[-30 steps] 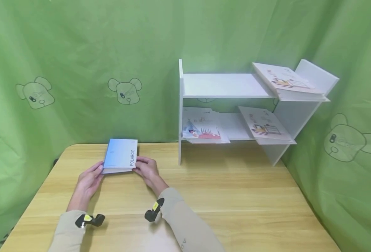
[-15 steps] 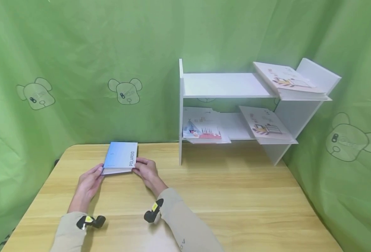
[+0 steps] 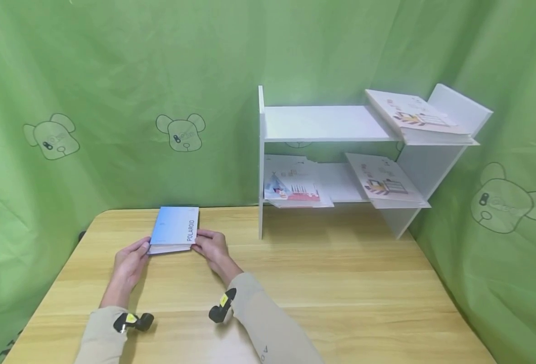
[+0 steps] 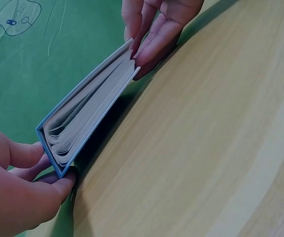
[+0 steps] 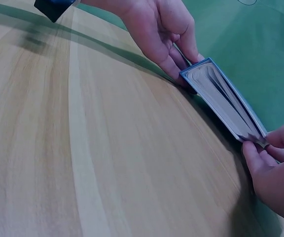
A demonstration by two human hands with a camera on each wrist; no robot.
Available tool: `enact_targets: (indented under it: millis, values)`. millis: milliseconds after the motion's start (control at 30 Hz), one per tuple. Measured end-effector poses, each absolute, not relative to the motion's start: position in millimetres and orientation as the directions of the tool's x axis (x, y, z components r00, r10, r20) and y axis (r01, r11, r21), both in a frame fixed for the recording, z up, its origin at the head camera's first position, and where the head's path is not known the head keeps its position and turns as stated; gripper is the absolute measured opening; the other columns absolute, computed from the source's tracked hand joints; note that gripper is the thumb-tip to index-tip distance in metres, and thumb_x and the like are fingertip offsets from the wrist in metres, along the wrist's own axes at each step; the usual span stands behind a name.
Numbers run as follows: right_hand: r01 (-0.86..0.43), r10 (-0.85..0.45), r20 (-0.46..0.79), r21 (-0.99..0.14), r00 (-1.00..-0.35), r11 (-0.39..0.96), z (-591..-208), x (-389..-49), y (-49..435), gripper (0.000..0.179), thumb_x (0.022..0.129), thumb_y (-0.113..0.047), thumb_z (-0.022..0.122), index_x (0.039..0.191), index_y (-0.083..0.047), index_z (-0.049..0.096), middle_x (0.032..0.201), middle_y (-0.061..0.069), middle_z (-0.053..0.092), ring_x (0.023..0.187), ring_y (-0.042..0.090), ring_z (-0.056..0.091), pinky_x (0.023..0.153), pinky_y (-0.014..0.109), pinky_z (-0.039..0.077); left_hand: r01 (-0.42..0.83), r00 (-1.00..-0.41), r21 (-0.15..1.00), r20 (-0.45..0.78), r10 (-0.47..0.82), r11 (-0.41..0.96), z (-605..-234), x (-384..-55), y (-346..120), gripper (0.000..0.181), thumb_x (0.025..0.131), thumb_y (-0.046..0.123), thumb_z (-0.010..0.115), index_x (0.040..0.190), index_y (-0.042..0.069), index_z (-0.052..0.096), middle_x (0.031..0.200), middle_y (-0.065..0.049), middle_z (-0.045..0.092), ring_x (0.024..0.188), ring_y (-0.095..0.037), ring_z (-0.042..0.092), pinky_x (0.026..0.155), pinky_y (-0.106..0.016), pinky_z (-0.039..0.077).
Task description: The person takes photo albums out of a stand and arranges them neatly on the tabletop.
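Note:
Both hands hold a small, thick photo album [image 3: 174,225] low at the far left of the table, its blue-to-white cover up with POLAROID printed along the right side. The left hand [image 3: 129,263] grips the spine side at the near left corner. On the opening side, the right hand [image 3: 212,250] pinches the near right corner, thumb and fingers about the covers. In the left wrist view the album [image 4: 90,106] shows its blue covers slightly apart, with pale pages fanned between them. The right wrist view shows a dark shadow beneath the album [image 5: 223,101].
A white two-tier shelf [image 3: 318,124] stands at the back right. One album [image 3: 420,116] leans on its upper tier; below are a leaning album [image 3: 386,182] and one with a pink-and-blue picture [image 3: 293,184]. Green curtains [image 3: 127,60] hang behind the wooden table [image 3: 341,293].
The album has come down and slightly nearer in the head view, its far edge lowering most. Both hands keep their hold and shift only a little with it.

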State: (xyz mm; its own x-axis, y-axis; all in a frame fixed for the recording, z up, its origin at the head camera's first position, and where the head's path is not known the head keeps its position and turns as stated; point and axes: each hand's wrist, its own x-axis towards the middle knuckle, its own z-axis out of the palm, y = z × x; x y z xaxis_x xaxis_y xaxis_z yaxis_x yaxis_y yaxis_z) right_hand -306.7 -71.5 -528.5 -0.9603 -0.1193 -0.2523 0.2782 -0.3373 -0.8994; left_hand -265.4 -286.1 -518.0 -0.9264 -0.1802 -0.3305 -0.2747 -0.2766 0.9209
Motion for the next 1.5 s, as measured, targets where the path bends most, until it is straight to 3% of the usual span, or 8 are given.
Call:
enact_targets:
  millis: [467, 933, 1167, 1500]
  values:
    - [0.236, -0.064, -0.228, -0.937, -0.972, -0.257, -530.0, -303.5, -73.3, 0.035, 0.087, 0.016, 0.063, 0.121, 0.010, 0.067, 0.105, 0.019, 0.072, 0.097, 0.029, 0.073, 0.086, 0.031, 0.063, -0.274, -0.930, 0.945, -0.308, -0.199, -0.181, -519.0, -260.7, -280.7, 0.049, 0.110, 0.005, 0.040, 0.156, -0.001, 0.026, 0.167, -0.017, 0.020, 0.154, -0.023, 0.018, 0.123, -0.029, 0.024]
    - [0.205, -0.015, -0.205, -0.967, -0.979, -0.151, -530.9, -300.5, -71.6, 0.037, 0.083, 0.017, 0.064, 0.119, 0.008, 0.069, 0.102, 0.016, 0.073, 0.093, 0.023, 0.073, 0.084, 0.030, 0.063, -0.246, -0.938, 0.963, -0.265, -0.224, -0.107, -525.6, -258.1, -277.4, 0.047, 0.108, 0.003, 0.044, 0.154, -0.002, 0.033, 0.164, -0.019, 0.028, 0.152, -0.028, 0.026, 0.123, -0.034, 0.028]
    - [0.186, -0.038, -0.183, -0.977, -0.982, -0.105, -525.6, -300.4, -65.2, 0.037, 0.084, 0.014, 0.068, 0.121, 0.008, 0.068, 0.106, 0.018, 0.073, 0.094, 0.024, 0.072, 0.087, 0.031, 0.062, -0.247, -0.933, 0.965, -0.261, -0.246, -0.084, -519.8, -254.1, -276.9, 0.049, 0.107, 0.005, 0.048, 0.154, 0.000, 0.037, 0.162, -0.019, 0.034, 0.150, -0.028, 0.032, 0.121, -0.032, 0.032]
    - [0.102, -0.094, -0.107, -0.993, -0.990, 0.052, -508.6, -302.3, -49.6, 0.034, 0.087, 0.003, 0.072, 0.121, 0.002, 0.070, 0.105, 0.007, 0.073, 0.096, 0.016, 0.068, 0.085, 0.025, 0.060, -0.204, -0.937, 0.975, -0.219, -0.273, -0.083, -500.3, -247.2, -274.1, 0.052, 0.105, 0.008, 0.053, 0.155, 0.004, 0.039, 0.160, -0.017, 0.039, 0.143, -0.022, 0.043, 0.115, -0.024, 0.040]
